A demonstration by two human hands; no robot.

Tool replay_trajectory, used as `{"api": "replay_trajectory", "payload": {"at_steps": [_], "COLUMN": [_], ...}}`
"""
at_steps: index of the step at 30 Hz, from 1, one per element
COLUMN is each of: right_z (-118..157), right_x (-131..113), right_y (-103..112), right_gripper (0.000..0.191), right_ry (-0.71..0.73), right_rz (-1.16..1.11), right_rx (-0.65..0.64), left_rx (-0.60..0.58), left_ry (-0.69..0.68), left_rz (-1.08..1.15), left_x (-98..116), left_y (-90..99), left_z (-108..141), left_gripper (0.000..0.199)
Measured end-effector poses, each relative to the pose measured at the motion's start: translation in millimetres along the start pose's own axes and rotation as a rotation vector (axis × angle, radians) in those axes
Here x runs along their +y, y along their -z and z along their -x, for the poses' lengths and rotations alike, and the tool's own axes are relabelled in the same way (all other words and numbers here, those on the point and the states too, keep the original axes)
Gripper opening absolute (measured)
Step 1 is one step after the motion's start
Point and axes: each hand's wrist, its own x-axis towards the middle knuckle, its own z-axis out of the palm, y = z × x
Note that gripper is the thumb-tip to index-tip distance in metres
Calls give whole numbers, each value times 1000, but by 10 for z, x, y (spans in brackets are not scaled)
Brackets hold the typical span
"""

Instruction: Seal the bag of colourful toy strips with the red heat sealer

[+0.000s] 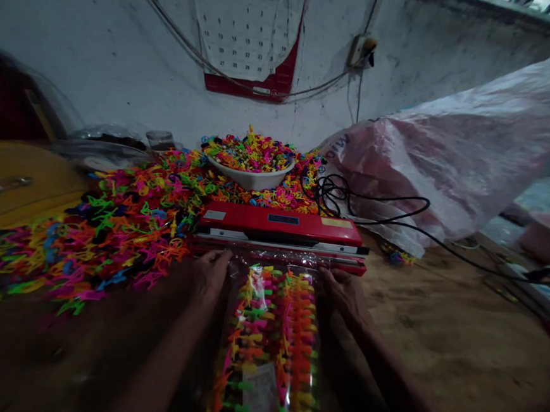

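A long clear plastic bag (274,333) filled with rows of small bright plastic toys lies in front of me, a pale paper slip inside its near part. Its far edge reaches the jaw of a red bag sealer (278,222). My left hand (211,276) pinches the far left corner of the bag, close to the sealer's front. On the opposite corner, my right hand (344,293) is closed in the same way. The sealer's upper arm looks raised, with a dark gap above its lower bar. Both fingertips are dim and slightly blurred.
Loose colourful plastic toys (125,232) are heaped on the left and behind the sealer. A white bowl (253,177) full of them stands at the back. Black cable (398,216) runs rightward over the wooden table (436,333). A large plastic sack (451,144) leans at right.
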Motion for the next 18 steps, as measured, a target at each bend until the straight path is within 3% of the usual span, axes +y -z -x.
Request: {"api": "replay_trajectory", "payload": {"at_steps": [6, 14, 18], "right_z": [-147, -195, -217], "right_x": [-157, -215, -287], "right_y": [-260, -132, -137], "right_gripper": [41, 37, 36], "right_ry": [84, -15, -28], "right_rz": [246, 575, 721], "right_rx": [77, 224, 213], "left_rx": [91, 86, 136], "left_ry": [77, 113, 83], "left_rz": [-14, 82, 15], "left_x": [-38, 203, 154], "left_y": [177, -172, -212], "left_z": [-252, -113, -148], "left_gripper": [29, 22, 20]}}
